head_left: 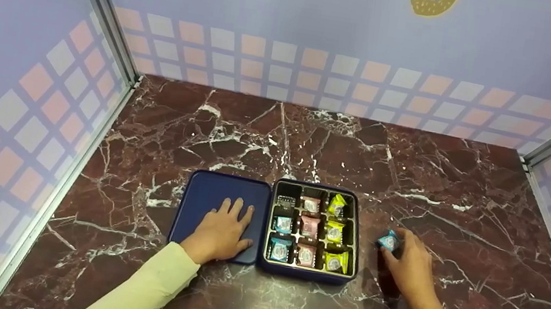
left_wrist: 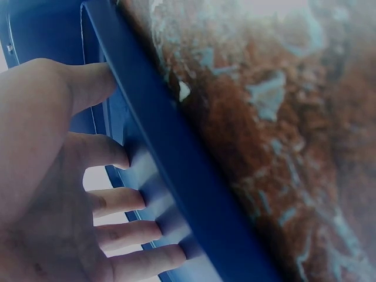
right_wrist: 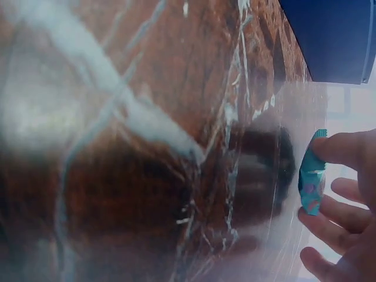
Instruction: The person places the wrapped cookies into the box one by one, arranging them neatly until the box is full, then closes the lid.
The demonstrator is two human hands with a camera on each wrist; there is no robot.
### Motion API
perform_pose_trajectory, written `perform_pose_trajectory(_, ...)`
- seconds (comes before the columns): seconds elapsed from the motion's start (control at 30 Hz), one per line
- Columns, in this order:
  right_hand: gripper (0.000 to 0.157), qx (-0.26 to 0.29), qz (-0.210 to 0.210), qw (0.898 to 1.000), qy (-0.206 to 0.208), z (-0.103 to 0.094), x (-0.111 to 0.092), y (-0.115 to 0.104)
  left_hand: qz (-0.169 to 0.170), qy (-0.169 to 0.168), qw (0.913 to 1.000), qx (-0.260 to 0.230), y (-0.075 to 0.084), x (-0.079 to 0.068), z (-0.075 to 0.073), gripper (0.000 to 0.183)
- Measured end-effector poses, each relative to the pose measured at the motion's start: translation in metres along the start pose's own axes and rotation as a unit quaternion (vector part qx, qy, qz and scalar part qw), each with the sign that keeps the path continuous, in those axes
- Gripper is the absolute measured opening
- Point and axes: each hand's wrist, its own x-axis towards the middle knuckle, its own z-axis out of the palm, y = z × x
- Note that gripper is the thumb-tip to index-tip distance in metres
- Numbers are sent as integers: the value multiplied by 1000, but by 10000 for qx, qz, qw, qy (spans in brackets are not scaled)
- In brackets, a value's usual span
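Observation:
A dark blue tin box [head_left: 305, 274] stands at the middle of the table, split into small compartments. Blue, pink and yellow-green wrapped candies lie in most of them, such as a pink candy [head_left: 309, 226]; the far left compartment [head_left: 287, 194] shows no candy. On the blue lid [head_left: 198, 203], left of the compartments, my left hand [head_left: 224, 233] rests with fingers spread, fingertips touching its inside in the left wrist view. To the right of the tin, my right hand [head_left: 411, 265] pinches a blue wrapped candy [right_wrist: 312, 176] between thumb and fingers, above the table.
The table [head_left: 266, 142] has a dark red marble pattern with white veins. Lilac panels with pink and white squares, such as the back wall [head_left: 275, 3], enclose it at the back, left and right.

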Motion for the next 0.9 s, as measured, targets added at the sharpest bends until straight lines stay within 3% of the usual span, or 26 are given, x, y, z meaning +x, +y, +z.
perform_pose_trajectory(0.9, 38, 344, -504, 9958, 684, -5, 2, -16, -22, -116, 9999, 100, 1, 1, -2, 74)
